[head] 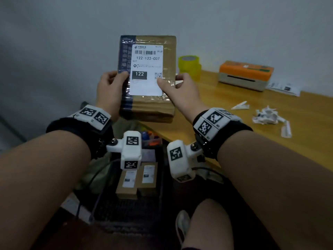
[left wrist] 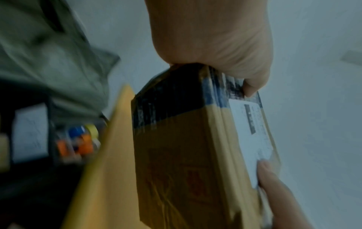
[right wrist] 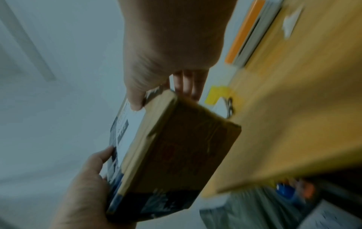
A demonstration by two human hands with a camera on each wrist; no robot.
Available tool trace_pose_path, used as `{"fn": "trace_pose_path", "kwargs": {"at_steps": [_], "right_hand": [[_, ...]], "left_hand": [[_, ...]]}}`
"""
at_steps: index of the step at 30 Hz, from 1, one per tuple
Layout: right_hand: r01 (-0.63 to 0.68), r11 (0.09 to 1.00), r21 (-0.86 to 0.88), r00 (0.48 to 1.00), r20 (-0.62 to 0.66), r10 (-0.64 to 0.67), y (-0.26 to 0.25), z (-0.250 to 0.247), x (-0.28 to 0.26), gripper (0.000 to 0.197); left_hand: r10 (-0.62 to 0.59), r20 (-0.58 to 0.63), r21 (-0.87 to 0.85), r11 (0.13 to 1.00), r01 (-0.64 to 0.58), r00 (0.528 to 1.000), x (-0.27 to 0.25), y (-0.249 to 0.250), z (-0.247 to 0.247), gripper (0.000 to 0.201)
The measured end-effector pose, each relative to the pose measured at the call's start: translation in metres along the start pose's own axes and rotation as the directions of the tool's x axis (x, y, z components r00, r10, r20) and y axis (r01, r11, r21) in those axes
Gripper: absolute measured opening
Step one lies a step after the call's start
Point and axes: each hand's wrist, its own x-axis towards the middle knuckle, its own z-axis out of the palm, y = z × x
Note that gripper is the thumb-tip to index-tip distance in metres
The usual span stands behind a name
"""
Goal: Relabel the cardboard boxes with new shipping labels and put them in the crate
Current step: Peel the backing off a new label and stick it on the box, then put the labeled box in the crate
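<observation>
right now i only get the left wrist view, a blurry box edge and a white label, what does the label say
Observer: From the head view, the label on the box reads 122-122-C07, with a large 122 below.
Operator: is the far side gripped too or is it just a thumb
Observer: The right hand grips the right edge, with its fingers behind the box. The left hand holds the left edge.
Operator: anything put away yet
Observer: Two labelled boxes lie in the dark crate below the hands.

Brown cardboard box (head: 155, 103) wrapped in glossy, wrinkled clear tape, matt white paper label (head: 146, 69); seemingly smooth wooden table (head: 234, 109).
</observation>
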Motion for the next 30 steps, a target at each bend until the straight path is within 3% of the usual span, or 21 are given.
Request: {"fn": "trace_pose_path", "kwargs": {"at_steps": [4, 9, 13, 17, 19, 24, 28, 30], "right_hand": [[-0.027, 1.0, -0.015, 0.981, 0.19, 0.029, 0.013, 0.076, -0.014, 0.049], [-0.095, 0.993, -0.063, 0.916, 0.384, 0.112, 0.05, 0.155, -0.026, 0.052], [-0.162, 0.971, -0.175, 0.849, 0.477, 0.227, 0.112, 0.2, -0.035, 0.05], [-0.284, 0.93, -0.235, 0.778, 0.51, 0.367, 0.187, 0.231, -0.045, 0.062], [-0.344, 0.903, -0.256, 0.741, 0.517, 0.429, 0.22, 0.239, -0.051, 0.055], [-0.453, 0.827, -0.333, 0.673, 0.481, 0.562, 0.297, 0.251, -0.066, 0.054], [-0.488, 0.76, -0.43, 0.606, 0.46, 0.649, 0.353, 0.262, -0.076, 0.059], [-0.467, 0.742, -0.48, 0.583, 0.464, 0.667, 0.378, 0.271, -0.08, 0.055]], "left_hand": [[-0.052, -0.11, 0.045, 0.997, 0.058, 0.993, 0.001, -0.033, -0.08, 0.03], [-0.152, -0.26, 0.055, 0.984, 0.172, 0.954, 0.001, -0.096, -0.149, 0.021], [-0.234, -0.312, 0.128, 0.95, 0.285, 0.921, -0.004, -0.166, -0.18, 0.036], [-0.363, -0.3, 0.17, 0.89, 0.424, 0.882, -0.016, -0.238, -0.187, 0.034], [-0.435, -0.293, 0.169, 0.853, 0.494, 0.852, -0.021, -0.274, -0.188, 0.034], [-0.61, -0.305, 0.239, 0.694, 0.679, 0.731, -0.039, -0.36, -0.186, 0.036], [-0.757, -0.322, 0.336, 0.471, 0.816, 0.569, -0.054, -0.424, -0.19, 0.039], [-0.807, -0.322, 0.313, 0.403, 0.86, 0.495, -0.062, -0.451, -0.194, 0.038]]}}
